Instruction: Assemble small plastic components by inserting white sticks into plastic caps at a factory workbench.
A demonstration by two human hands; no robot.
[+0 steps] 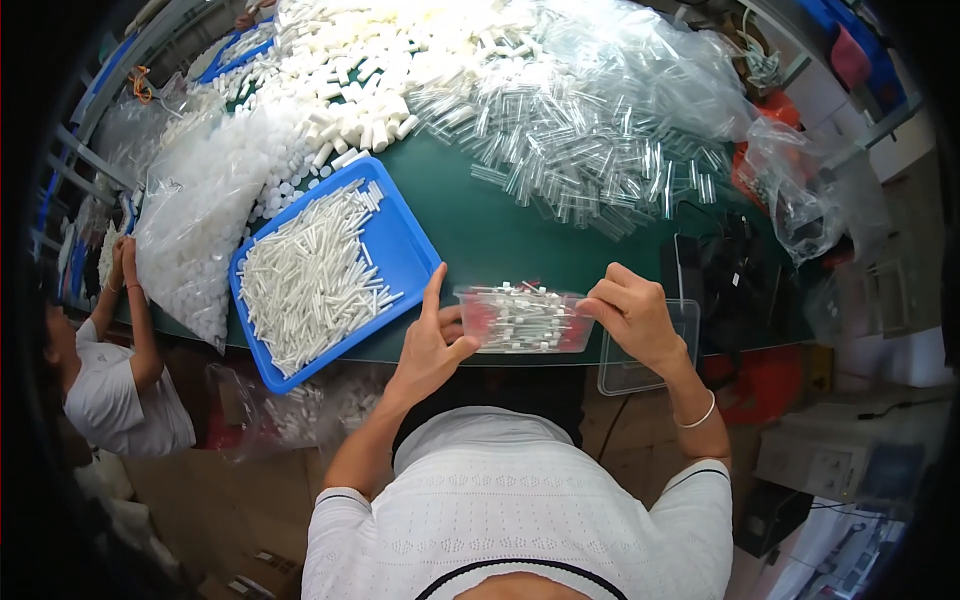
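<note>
Clear box (480, 322) with thin white sticks (525, 312) is at the near edge of the green bench (455, 215). The left hand (432, 338) holds its left end, with the forefinger near the blue tray (415, 255), which stands close. The right hand (637, 315) has bent fingers at the other end; I cannot tell what they pinch. Transparent tubes (590, 160) lie behind.

Clear rectangular plastic box (572, 338), roughly level, at near edge of green table (455, 215); slender whitish sticks (525, 318) (red bits among them) heaped inside.
</note>
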